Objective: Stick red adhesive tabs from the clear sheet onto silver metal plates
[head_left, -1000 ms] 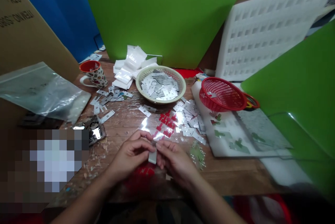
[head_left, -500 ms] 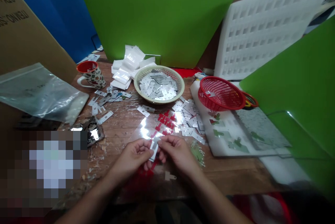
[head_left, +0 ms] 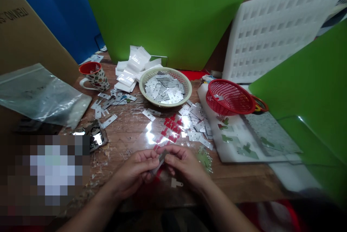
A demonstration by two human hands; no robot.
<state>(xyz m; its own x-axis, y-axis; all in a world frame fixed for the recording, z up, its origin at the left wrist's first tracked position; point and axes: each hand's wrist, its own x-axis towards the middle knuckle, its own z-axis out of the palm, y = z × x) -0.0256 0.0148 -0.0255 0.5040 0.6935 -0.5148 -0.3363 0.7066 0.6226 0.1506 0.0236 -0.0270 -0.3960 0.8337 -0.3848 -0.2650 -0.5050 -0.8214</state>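
Left hand and right hand are both closed on one small flat plate, each pinching it between thumb and fingers, with the fingertips nearly meeting. The plate is tilted and held over the near part of the counter; its lower end is partly hidden by the fingers.

Just beside the right hand lies a pale tabbed piece, and farther to the right a cluster of green tabbed pieces. A clear sheet bearing red T-shaped pieces spreads out beyond the hands, some of its pattern covered by them.

Farther off, loose plates are heaped right of the sheet, while a cream basket holds a large pile of similar ones. Judging from this, the work is well underway: the plate in hand looks midway through handling, and the sheet has many red pieces on it. Which plates are finished and which are waiting, I cannot tell.

A red basket sits on a white foam pad; a mug and white packets stand toward the green panel.
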